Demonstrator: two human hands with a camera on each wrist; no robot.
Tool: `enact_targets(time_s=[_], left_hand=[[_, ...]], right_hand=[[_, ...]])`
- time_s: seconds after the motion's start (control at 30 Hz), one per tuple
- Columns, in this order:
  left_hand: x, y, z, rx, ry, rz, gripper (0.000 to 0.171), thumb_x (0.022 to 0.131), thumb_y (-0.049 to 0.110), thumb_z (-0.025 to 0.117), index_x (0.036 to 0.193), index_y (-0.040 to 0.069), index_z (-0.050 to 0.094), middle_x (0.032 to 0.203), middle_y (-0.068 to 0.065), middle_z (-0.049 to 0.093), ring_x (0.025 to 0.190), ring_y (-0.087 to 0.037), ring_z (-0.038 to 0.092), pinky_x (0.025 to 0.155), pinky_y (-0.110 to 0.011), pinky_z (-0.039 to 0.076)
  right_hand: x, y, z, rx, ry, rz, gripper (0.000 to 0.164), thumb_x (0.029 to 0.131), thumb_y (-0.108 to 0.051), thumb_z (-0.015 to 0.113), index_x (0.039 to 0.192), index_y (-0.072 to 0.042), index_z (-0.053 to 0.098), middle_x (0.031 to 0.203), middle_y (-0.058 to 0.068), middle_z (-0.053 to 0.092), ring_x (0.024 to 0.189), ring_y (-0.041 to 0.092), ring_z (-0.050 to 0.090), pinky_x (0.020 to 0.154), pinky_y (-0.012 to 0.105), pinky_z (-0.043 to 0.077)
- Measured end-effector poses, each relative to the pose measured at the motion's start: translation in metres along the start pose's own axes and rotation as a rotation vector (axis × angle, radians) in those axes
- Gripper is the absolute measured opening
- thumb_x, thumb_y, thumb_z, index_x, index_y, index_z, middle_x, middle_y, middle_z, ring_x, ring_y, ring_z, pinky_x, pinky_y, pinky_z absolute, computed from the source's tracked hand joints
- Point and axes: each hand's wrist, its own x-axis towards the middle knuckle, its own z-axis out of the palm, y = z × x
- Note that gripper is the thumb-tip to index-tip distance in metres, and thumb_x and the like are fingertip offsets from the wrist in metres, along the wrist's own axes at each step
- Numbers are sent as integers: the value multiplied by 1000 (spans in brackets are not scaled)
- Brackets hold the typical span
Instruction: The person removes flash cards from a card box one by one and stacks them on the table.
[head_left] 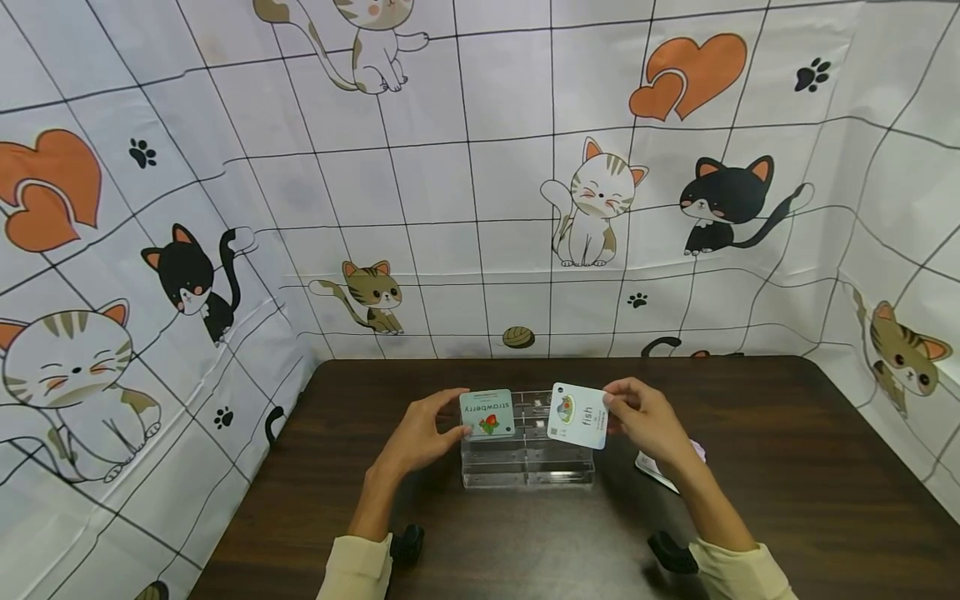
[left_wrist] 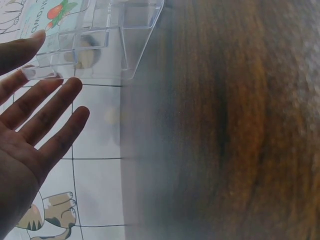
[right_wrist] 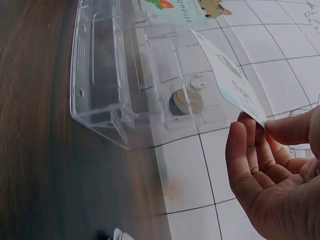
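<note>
A clear tiered acrylic stand [head_left: 491, 475] sits on the dark wooden table. A green strawberry card [head_left: 480, 404] with a red berry picture stands in its upper left part, its text upside down in the head view. My left hand [head_left: 424, 433] is at the stand's left side, thumb tip at the card's lower edge, fingers extended and spread beside the clear plastic [left_wrist: 100, 70]. Between thumb and fingers, my right hand [head_left: 647, 417] pinches a white fish card [head_left: 588, 421] by its right edge. That card is tilted over the stand's upper right part.
White and pinkish cards [head_left: 660, 473] lie on the table right of the stand, partly hidden under the right forearm. A white grid cloth [head_left: 510, 192] with printed cats hangs behind the table [head_left: 787, 483]. Black wrist mounts [head_left: 671, 553] sit beneath both forearms.
</note>
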Motion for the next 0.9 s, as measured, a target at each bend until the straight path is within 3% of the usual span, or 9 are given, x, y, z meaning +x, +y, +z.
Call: enact_targets(time_s=[0.27, 0.9], left_hand=[[1, 0, 1, 5, 4, -9, 62, 96, 17, 83, 153, 11, 59, 154, -15, 62, 140, -38, 62, 112, -63, 53], [0, -2, 0, 9, 5, -1, 61, 97, 18, 82, 153, 13, 59, 153, -13, 64, 140, -38, 62, 111, -62, 53]], right_hand=[[-3, 10, -13, -11, -3, 0, 33, 114, -13, 52, 137, 11, 53, 123, 30, 70, 94, 19, 72, 76, 29, 64], [-9, 23, -31, -59, 39, 20, 34, 114, -13, 51, 136, 13, 53, 119, 29, 72, 90, 15, 69, 75, 29, 65]])
